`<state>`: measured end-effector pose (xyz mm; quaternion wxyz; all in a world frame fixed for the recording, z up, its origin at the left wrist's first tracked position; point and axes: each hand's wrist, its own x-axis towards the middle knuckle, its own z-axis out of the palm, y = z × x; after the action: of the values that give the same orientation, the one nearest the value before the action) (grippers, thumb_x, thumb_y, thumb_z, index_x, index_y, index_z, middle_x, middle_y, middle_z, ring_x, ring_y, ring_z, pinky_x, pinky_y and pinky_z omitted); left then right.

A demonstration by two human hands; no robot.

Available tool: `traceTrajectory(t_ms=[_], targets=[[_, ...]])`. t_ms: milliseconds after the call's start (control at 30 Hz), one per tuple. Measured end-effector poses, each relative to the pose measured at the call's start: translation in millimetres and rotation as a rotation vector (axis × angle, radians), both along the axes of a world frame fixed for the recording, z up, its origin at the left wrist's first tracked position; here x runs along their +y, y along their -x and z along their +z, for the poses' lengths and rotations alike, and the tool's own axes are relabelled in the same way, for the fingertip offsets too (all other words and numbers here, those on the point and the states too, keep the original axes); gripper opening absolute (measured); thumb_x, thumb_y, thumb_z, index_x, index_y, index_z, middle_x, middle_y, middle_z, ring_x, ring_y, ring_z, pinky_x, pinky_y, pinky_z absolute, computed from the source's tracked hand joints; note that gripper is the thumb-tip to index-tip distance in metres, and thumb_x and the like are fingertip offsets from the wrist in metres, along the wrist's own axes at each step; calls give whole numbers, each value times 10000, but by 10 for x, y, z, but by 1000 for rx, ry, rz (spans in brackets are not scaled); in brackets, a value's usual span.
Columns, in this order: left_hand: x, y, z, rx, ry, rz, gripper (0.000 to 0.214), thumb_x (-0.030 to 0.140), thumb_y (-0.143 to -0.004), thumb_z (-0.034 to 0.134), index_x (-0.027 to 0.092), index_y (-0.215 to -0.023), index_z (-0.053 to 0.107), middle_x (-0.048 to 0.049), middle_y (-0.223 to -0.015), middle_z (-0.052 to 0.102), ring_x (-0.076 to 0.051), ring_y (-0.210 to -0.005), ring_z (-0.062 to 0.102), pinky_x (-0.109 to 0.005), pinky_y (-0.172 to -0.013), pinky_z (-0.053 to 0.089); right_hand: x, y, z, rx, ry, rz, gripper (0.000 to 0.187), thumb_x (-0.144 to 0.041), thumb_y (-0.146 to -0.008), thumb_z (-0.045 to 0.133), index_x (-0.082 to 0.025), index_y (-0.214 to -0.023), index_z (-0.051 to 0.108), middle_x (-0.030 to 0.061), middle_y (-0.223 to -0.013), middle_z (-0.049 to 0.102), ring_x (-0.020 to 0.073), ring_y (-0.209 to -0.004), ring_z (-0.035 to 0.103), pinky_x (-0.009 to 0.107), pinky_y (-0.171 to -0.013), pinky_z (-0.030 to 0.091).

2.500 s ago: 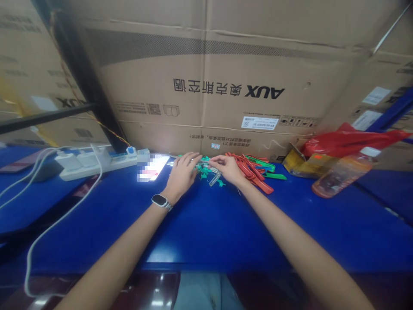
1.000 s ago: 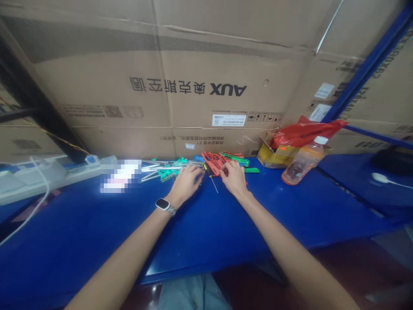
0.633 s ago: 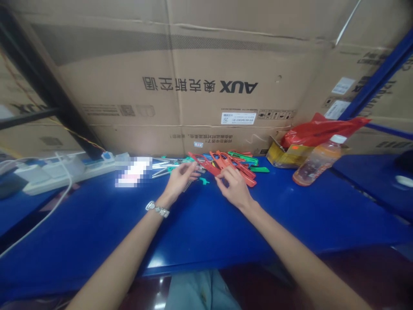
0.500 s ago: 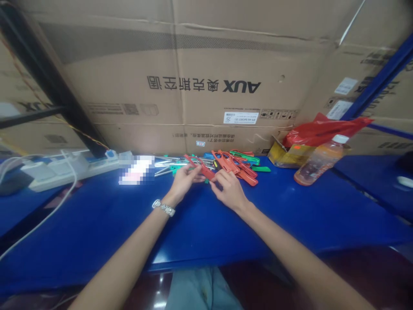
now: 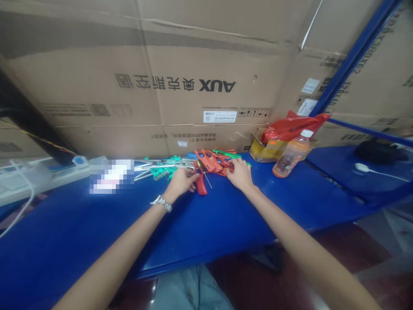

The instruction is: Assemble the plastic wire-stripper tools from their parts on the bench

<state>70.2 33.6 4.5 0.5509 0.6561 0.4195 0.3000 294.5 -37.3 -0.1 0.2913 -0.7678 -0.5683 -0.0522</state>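
My left hand [image 5: 182, 181], with a silver watch at the wrist, is closed on a red plastic piece [image 5: 201, 186] that slants down in front of the pile. Beside that piece lies a small screwdriver [image 5: 199, 164] with a yellow and black handle and a thin shaft. At the right side of the pile, my right hand [image 5: 240, 173] has its fingers curled at another red plastic piece [image 5: 229, 165]; its fingertips are partly hidden. Orange-red plastic pieces [image 5: 208, 160] are heaped between the hands. Green pieces and metal rods [image 5: 145, 169] lie left of them.
A drink bottle [image 5: 292, 154] stands right of the pile, before a yellow box [image 5: 266, 151] with a red plastic bag [image 5: 290, 127]. Big cartons [image 5: 180, 51] wall off the back of the blue table [image 5: 226, 228]. A power strip [image 5: 64, 172] and a blurred-out bright object lie left.
My hands have moved apart, the right one rightward to the pile's edge. The red piece, earlier between both hands, is now in the left alone. The view has turned right.
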Motion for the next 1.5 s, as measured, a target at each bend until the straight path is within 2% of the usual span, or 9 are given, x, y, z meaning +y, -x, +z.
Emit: traceTrajectory(t_ms=[200,367,500,667,767,933,1067,1300,1500], targets=[[-59,-48,23,435,-719,111,142,318,-862,645,179,-853,673,-54,-676,680,-211,-595,639,-305,-580,472,133,-67,-57,69,2,-5,93,-226,-824,623,-202,-891,682,97,-1028,655,278,-1016,559,437,-880,396],[-43,-151,68,453,-940,129,174,289,-922,538,164,-929,659,-107,-941,657,-230,-796,649,-344,-728,510,126,-100,-9,96,-53,11,56,-236,-812,658,-198,-847,679,88,-1007,676,273,-1006,563,429,-871,389],[-52,-324,103,273,-837,91,191,302,-925,540,166,-894,669,-75,-861,685,-213,-764,650,-354,-766,524,10,-22,100,102,-125,-11,71,-251,-833,641,-200,-865,678,87,-1034,673,285,-1033,574,423,-875,372],[-156,-504,106,-163,-311,-37,302,440,-893,609,157,-989,652,-73,-899,738,-195,-780,703,-317,-726,570,-215,337,180,99,-217,131,75,-284,-848,623,-212,-849,646,70,-993,677,278,-1008,591,416,-874,371],[-210,-345,95,-280,-160,-29,376,524,-834,667,154,-895,637,-52,-829,728,-168,-702,691,-284,-669,579,-307,636,173,98,-250,270,63,-277,-839,626,-214,-841,622,57,-941,673,263,-976,595,408,-868,386],[-219,391,85,-181,-133,-30,449,588,-808,670,144,-871,641,-25,-711,689,-158,-619,676,-284,-623,591,-224,1044,134,330,-235,514,124,-333,-845,622,-212,-827,606,34,-848,655,190,-783,597,324,-740,453],[-261,857,62,-30,-118,-41,483,586,-792,696,134,-953,647,-47,-722,705,-191,-626,693,-286,-562,578,-22,1299,97,541,-118,543,184,-362,-831,621,-190,-894,623,3,-764,652,129,-579,518,270,-587,427],[-479,892,24,-248,59,124,416,520,-870,651,123,-995,648,-74,-887,734,-174,-777,716,-322,-742,617,92,1519,27,602,36,659,162,-299,-869,574,-186,-829,682,27,-809,732,160,-677,618,283,-677,471],[-481,1247,124,262,-209,212,506,596,-908,518,133,-763,660,-56,-648,676,-146,-446,602,-259,-412,497,194,1503,87,519,117,761,158,-243,-883,587,-177,-815,713,27,-817,742,164,-749,651,281,-730,473]])
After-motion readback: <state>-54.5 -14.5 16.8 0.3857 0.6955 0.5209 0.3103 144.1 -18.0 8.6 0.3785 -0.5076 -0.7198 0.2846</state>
